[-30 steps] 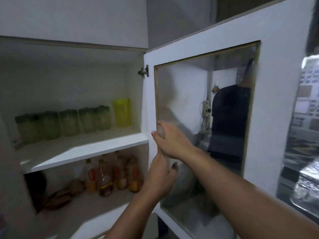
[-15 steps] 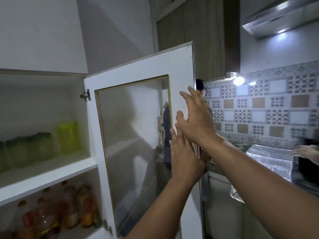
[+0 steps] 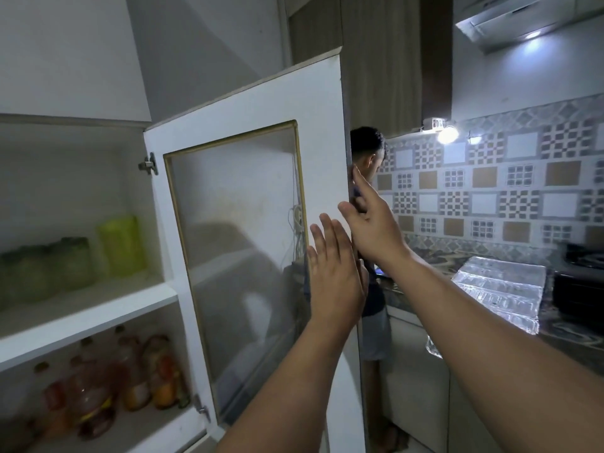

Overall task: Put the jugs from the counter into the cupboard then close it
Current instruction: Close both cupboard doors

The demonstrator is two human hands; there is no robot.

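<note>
The white cupboard door [image 3: 320,132] with a glass pane stands half open, hinged at its left. My left hand [image 3: 336,276] lies flat with fingers spread against the door's inner face near its free edge. My right hand [image 3: 372,220] curls its fingers around that free edge, higher up. Inside the cupboard, on the upper shelf [image 3: 88,308], stand a yellow-green jug [image 3: 121,245] and several green-lidded jars [image 3: 45,273]. Bottles of oil [image 3: 108,384] fill the lower shelf.
Another person [image 3: 371,165] stands just behind the door at the counter. Foil-covered trays [image 3: 496,292] lie on the dark counter at right, under a tiled backsplash. A range hood [image 3: 523,18] with a lit lamp hangs top right.
The view has turned right, away from the cupboard's inside. Both hands have slid from the hinge side of the door across to its free edge, and the right hand has hooked around it.
</note>
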